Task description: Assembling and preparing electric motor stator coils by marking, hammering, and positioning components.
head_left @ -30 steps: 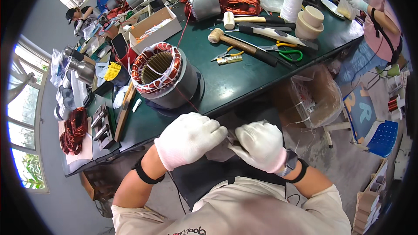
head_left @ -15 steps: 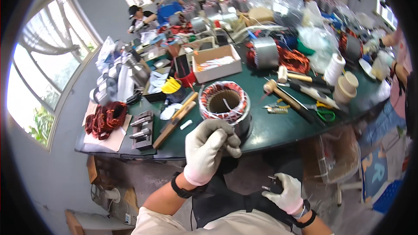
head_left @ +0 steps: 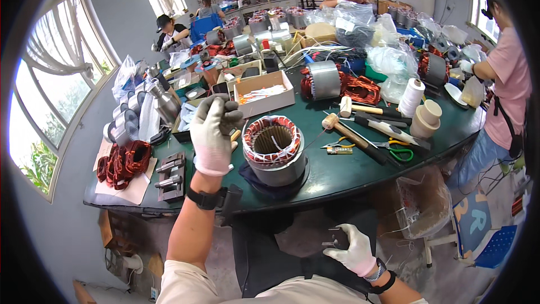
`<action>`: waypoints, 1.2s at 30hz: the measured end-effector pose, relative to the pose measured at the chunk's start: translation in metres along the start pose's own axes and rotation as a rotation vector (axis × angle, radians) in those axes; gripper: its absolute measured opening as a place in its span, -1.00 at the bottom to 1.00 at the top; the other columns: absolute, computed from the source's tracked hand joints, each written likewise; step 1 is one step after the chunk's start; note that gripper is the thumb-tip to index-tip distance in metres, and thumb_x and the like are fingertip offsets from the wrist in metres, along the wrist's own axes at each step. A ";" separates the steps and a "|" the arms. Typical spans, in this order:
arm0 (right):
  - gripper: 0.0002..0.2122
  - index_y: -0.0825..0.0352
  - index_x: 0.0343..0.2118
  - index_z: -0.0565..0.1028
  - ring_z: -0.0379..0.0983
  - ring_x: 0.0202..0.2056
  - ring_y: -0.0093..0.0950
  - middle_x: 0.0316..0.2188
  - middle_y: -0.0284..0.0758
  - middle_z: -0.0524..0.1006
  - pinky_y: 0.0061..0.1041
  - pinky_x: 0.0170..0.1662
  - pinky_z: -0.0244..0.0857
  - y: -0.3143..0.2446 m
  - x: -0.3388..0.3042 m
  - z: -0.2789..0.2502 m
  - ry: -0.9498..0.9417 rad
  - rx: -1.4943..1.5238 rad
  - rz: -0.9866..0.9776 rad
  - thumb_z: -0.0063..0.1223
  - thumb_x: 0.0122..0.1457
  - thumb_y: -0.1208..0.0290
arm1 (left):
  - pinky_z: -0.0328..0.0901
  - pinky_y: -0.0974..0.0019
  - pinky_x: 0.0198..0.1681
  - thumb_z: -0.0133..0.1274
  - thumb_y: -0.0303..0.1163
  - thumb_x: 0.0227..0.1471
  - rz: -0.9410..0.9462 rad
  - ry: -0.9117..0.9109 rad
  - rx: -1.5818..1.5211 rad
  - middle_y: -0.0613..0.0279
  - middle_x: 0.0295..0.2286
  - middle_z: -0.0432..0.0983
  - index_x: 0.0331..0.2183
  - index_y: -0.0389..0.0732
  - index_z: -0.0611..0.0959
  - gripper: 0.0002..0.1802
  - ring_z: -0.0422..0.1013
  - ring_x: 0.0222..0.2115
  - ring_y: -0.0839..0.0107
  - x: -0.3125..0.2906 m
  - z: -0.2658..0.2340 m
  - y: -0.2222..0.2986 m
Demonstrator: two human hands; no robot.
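Note:
A motor stator (head_left: 277, 173) stands upright near the front edge of the bench, its steel body topped by a ring of red windings bound with white cord. My left hand (head_left: 212, 138), in a white glove with grey fingers, is raised just left of the stator, apart from it. Its fingers are curled together; whatever they might pinch is too small to make out. Low in front of my lap, my right hand (head_left: 358, 252) curves its thumb and forefinger round a small dark thing with metal tips, whose kind I cannot tell.
Right of the stator lie a mallet (head_left: 331, 121), cutters (head_left: 337, 145), green-handled scissors (head_left: 401, 153) and a white thread spool (head_left: 412, 99). Coils (head_left: 138, 157) and a metal block (head_left: 171, 177) sit left; a cardboard box (head_left: 264, 101) stands behind. A person in pink (head_left: 506, 73) works at right.
My left hand has moved up and left, away from the stator's front. The view has shifted, uncovering the stator's body and more of the person at right. My right hand stays low, still curled.

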State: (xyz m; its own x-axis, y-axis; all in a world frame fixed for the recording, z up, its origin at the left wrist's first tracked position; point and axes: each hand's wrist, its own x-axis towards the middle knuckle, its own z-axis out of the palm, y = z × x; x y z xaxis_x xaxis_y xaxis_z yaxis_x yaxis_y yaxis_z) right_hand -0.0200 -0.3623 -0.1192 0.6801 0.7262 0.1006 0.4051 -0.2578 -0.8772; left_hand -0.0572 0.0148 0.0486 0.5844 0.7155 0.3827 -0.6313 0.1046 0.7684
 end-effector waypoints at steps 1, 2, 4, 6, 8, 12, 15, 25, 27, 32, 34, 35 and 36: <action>-0.41 0.42 -0.04 0.53 0.66 -0.26 -0.29 -0.24 -0.17 0.66 -0.39 -0.11 0.53 0.002 0.000 -0.003 0.011 0.000 0.007 0.57 -0.14 0.28 | 0.38 0.45 -0.34 0.07 -0.36 0.37 -0.022 0.060 0.093 0.13 -0.20 0.60 -0.04 -0.29 0.58 -0.77 0.51 -0.41 0.50 -0.003 0.001 -0.001; -0.39 0.42 0.00 0.51 0.66 -0.23 -0.33 -0.23 -0.17 0.66 -0.41 -0.08 0.52 0.004 -0.001 -0.006 0.015 0.040 0.050 0.56 -0.12 0.29 | 0.38 0.45 -0.35 0.06 -0.32 0.38 0.000 0.117 0.183 0.14 -0.16 0.60 0.01 -0.29 0.56 -0.71 0.51 -0.40 0.50 -0.010 0.004 0.000; -0.37 0.43 0.03 0.50 0.65 -0.20 -0.37 -0.21 -0.17 0.66 -0.43 -0.06 0.51 0.010 -0.004 -0.011 0.021 0.081 0.098 0.55 -0.10 0.31 | 0.37 0.48 -0.39 0.03 -0.22 0.39 0.087 0.203 0.368 0.18 -0.05 0.60 0.13 -0.31 0.51 -0.57 0.52 -0.42 0.50 -0.034 0.012 0.004; -0.34 0.44 0.08 0.47 0.63 -0.16 -0.42 -0.19 -0.18 0.65 -0.45 0.00 0.49 0.015 -0.006 -0.016 -0.017 0.088 0.147 0.54 -0.09 0.33 | 0.37 0.46 -0.42 0.08 -0.33 0.33 0.257 0.197 0.548 0.14 -0.06 0.59 0.13 -0.31 0.50 -0.58 0.54 -0.44 0.48 -0.073 0.008 -0.001; -0.34 0.44 0.09 0.47 0.63 -0.15 -0.43 -0.18 -0.18 0.65 -0.45 0.01 0.48 0.018 -0.006 -0.013 -0.040 0.114 0.163 0.53 -0.08 0.33 | 0.41 0.42 -0.38 0.17 -0.45 0.21 0.475 -0.102 0.925 0.12 -0.11 0.61 0.08 -0.30 0.56 -0.59 0.55 -0.44 0.45 -0.102 0.006 -0.003; -0.35 0.45 0.09 0.46 0.63 -0.15 -0.46 -0.18 -0.20 0.67 -0.45 0.01 0.48 0.022 -0.002 -0.008 -0.058 0.117 0.139 0.52 -0.07 0.35 | 0.49 0.26 -0.28 0.27 -0.59 0.03 0.458 -0.442 1.249 0.08 -0.28 0.66 -0.11 -0.25 0.69 -0.67 0.60 -0.41 0.22 -0.103 0.051 -0.048; -0.36 0.46 0.09 0.46 0.64 -0.16 -0.46 -0.18 -0.21 0.68 -0.45 0.00 0.49 0.005 0.000 -0.009 -0.097 0.217 0.168 0.51 -0.06 0.35 | 0.51 0.16 -0.26 0.28 -0.62 -0.05 0.542 -0.597 1.348 0.06 -0.28 0.68 -0.15 -0.20 0.71 -0.66 0.61 -0.36 0.08 -0.084 0.035 -0.057; -0.38 0.44 0.08 0.46 0.64 -0.12 -0.45 -0.15 -0.19 0.67 -0.45 0.04 0.46 0.025 -0.010 -0.016 -0.058 0.281 0.228 0.51 -0.05 0.36 | 0.36 0.36 -0.57 0.13 -0.38 0.28 0.641 -0.483 0.489 0.24 -0.50 0.54 -0.19 -0.20 0.69 -0.87 0.52 -0.54 0.39 -0.118 0.076 0.075; -0.37 0.44 0.09 0.45 0.64 -0.13 -0.47 -0.15 -0.20 0.67 -0.45 0.02 0.47 0.017 -0.007 -0.020 -0.068 0.295 0.227 0.50 -0.05 0.38 | 0.30 0.48 -0.61 0.12 -0.34 0.30 0.503 -0.175 -0.031 0.20 -0.44 0.48 -0.04 -0.25 0.61 -0.74 0.48 -0.53 0.47 -0.122 0.068 0.064; -0.39 0.44 0.13 0.41 0.61 -0.16 -0.53 -0.13 -0.25 0.66 -0.47 0.00 0.49 0.007 -0.002 -0.025 -0.062 0.455 0.324 0.41 -0.01 0.48 | 0.46 0.34 -0.39 0.37 -0.61 -0.09 0.364 -0.609 1.072 0.04 -0.07 0.64 0.10 -0.26 0.59 -0.35 0.56 -0.48 0.37 -0.103 0.066 -0.010; -0.41 0.44 0.15 0.40 0.59 -0.15 -0.53 -0.11 -0.27 0.63 -0.49 -0.02 0.49 0.002 0.001 -0.032 -0.082 0.539 0.303 0.36 0.01 0.53 | 0.44 0.20 -0.45 0.28 -0.52 -0.09 0.589 -0.997 1.194 0.10 -0.30 0.63 -0.01 -0.26 0.65 -0.49 0.56 -0.46 0.15 -0.104 0.069 -0.028; -0.41 0.44 0.16 0.40 0.58 -0.12 -0.53 -0.10 -0.27 0.61 -0.49 -0.02 0.49 0.000 0.003 -0.037 -0.073 0.621 0.292 0.33 0.01 0.55 | 0.42 0.19 -0.47 0.23 -0.53 -0.13 0.480 -1.194 1.311 0.10 -0.41 0.62 -0.08 -0.28 0.69 -0.54 0.55 -0.46 0.09 -0.111 0.074 -0.029; -0.43 0.44 0.17 0.39 0.56 -0.07 -0.49 -0.07 -0.27 0.57 -0.47 -0.01 0.49 -0.007 0.006 -0.047 -0.124 0.625 0.312 0.28 0.04 0.56 | 0.40 0.20 -0.51 0.18 -0.44 -0.10 0.587 -1.233 1.200 0.12 -0.41 0.59 -0.14 -0.29 0.68 -0.60 0.55 -0.47 0.17 -0.115 0.071 -0.033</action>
State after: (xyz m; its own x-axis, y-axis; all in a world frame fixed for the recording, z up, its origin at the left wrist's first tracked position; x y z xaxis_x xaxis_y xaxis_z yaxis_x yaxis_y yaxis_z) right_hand 0.0095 -0.3857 -0.0904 0.6175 0.7550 -0.2205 -0.2492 -0.0782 -0.9653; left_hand -0.0675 -0.1193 0.0158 0.7986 -0.4500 0.3996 -0.5282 -0.8424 0.1069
